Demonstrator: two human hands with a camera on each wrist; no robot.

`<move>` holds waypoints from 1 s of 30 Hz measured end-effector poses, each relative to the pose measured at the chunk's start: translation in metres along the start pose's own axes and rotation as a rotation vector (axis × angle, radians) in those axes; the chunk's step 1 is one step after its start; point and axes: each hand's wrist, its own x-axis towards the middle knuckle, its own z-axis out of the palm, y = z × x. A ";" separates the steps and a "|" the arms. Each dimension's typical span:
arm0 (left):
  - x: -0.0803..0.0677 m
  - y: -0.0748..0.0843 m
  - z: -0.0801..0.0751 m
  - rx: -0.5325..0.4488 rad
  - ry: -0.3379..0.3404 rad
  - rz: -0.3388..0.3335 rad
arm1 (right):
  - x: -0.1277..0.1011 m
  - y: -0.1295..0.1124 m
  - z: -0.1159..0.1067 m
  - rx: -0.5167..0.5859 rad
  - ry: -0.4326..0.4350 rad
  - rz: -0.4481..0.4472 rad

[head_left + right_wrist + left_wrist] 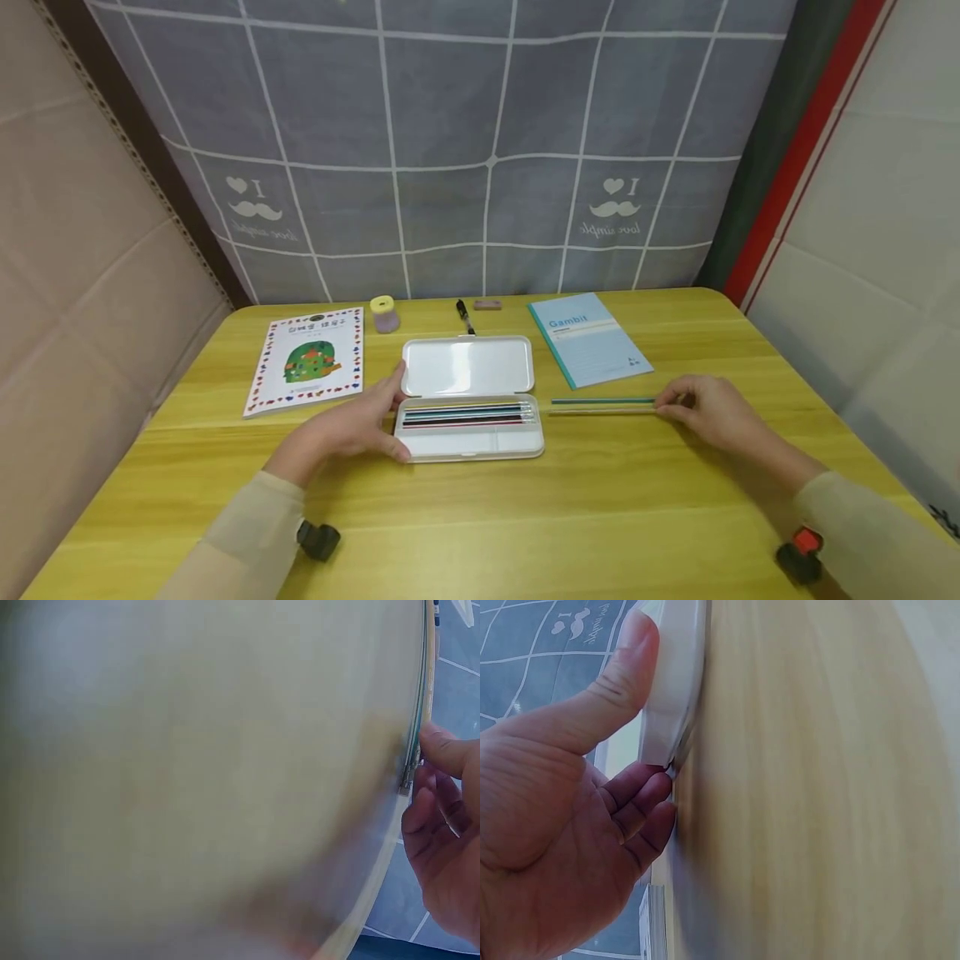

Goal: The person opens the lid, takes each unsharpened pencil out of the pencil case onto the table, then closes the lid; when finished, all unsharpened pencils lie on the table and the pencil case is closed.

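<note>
A white pencil case (442, 447) lies open on the table, its lid (467, 365) folded back. Several pencils (463, 414) with striped colours lie side by side in its back compartment. My left hand (358, 423) grips the case's left end; in the left wrist view the thumb lies along the case (676, 675) and the fingers curl at its corner. To the right of the case, my right hand (708, 408) pinches the right ends of a blue-green pencil (600, 401) and a pale yellowish pencil (600, 412). Both pencils lie low over the table, pointing towards the case.
A white picture-covered booklet (262, 387) lies at the left. Behind the case are a yellow-and-purple round item (385, 315), a black pen (463, 313) and a small brownish block (487, 305). A light-blue notebook (588, 342) lies at the back right, before a grey checked curtain (442, 208).
</note>
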 end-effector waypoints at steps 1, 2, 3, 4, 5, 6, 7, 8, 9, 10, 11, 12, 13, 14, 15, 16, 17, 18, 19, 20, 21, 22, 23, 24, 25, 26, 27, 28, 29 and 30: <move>0.000 0.000 0.000 0.001 0.000 0.001 | 0.000 0.000 0.000 -0.016 0.004 -0.014; 0.000 -0.001 0.000 0.002 0.002 0.001 | 0.000 0.001 0.000 -0.030 0.009 -0.027; 0.000 -0.001 0.000 0.003 0.004 0.000 | -0.001 0.001 0.000 -0.043 0.013 -0.039; 0.000 -0.001 0.000 0.003 0.005 -0.002 | -0.001 0.002 0.000 -0.055 0.015 -0.051; 0.000 -0.002 0.000 0.002 0.005 -0.001 | -0.001 0.002 0.000 -0.070 0.019 -0.062; 0.000 -0.002 0.000 0.003 0.005 -0.003 | -0.001 0.002 0.000 -0.081 0.022 -0.071; 0.000 -0.002 0.000 0.004 0.005 -0.004 | 0.000 0.003 0.000 -0.094 0.025 -0.079; 0.000 -0.002 0.000 0.003 0.005 -0.004 | 0.000 0.003 0.000 -0.104 0.027 -0.085; 0.000 -0.002 0.000 0.004 0.003 -0.005 | 0.001 0.004 0.001 -0.114 0.029 -0.090; 0.000 -0.003 0.000 0.004 0.002 -0.004 | 0.001 0.005 0.001 -0.123 0.030 -0.096; 0.001 -0.003 0.000 0.002 0.001 -0.003 | 0.001 0.005 0.001 -0.134 0.034 -0.102; 0.001 -0.003 0.000 0.000 0.000 -0.002 | 0.001 0.006 0.001 -0.138 0.035 -0.107; 0.001 -0.003 0.000 -0.003 -0.001 -0.002 | 0.001 0.006 0.001 -0.147 0.038 -0.110; 0.001 -0.003 0.001 -0.004 -0.002 -0.002 | 0.001 0.006 0.001 -0.153 0.041 -0.116; 0.001 -0.003 0.001 -0.003 -0.002 -0.002 | 0.001 0.007 0.001 -0.160 0.045 -0.120; 0.001 -0.003 0.001 -0.003 -0.002 -0.001 | 0.001 0.007 0.001 -0.165 0.049 -0.126; 0.001 -0.003 0.001 0.001 -0.001 0.001 | 0.001 0.007 0.001 -0.168 0.051 -0.130; 0.002 -0.003 0.001 0.006 -0.001 0.001 | 0.000 0.006 0.000 -0.171 0.053 -0.133; 0.002 -0.003 0.001 0.011 0.000 0.001 | 0.000 0.006 0.000 -0.174 0.056 -0.135; 0.002 -0.004 0.001 0.017 0.001 0.001 | 0.000 0.005 0.000 -0.173 0.056 -0.136; 0.002 -0.004 0.001 0.023 0.001 0.000 | 0.000 0.004 -0.001 -0.173 0.055 -0.137; 0.002 -0.004 0.001 0.026 0.001 0.003 | 0.000 0.004 -0.002 -0.170 0.052 -0.137; 0.002 -0.004 0.001 0.027 -0.001 0.003 | -0.001 0.003 -0.002 -0.170 0.048 -0.134; 0.002 -0.004 0.001 0.027 0.000 0.006 | -0.001 0.002 -0.003 -0.172 0.045 -0.128; 0.002 -0.005 0.001 0.026 0.001 0.010 | -0.001 0.001 -0.003 -0.172 0.042 -0.125; 0.002 -0.006 0.001 0.026 0.003 0.010 | -0.002 0.000 -0.004 -0.171 0.040 -0.118; 0.002 -0.006 0.002 0.025 0.005 0.012 | -0.002 -0.001 -0.004 -0.170 0.038 -0.110; 0.002 -0.007 0.002 0.023 0.006 0.013 | -0.002 -0.002 -0.005 -0.166 0.037 -0.098; 0.002 -0.007 0.002 0.024 0.008 0.014 | -0.002 -0.002 -0.005 -0.161 0.040 -0.086; 0.001 -0.008 0.003 0.026 0.011 0.018 | -0.002 -0.003 -0.005 -0.154 0.046 -0.080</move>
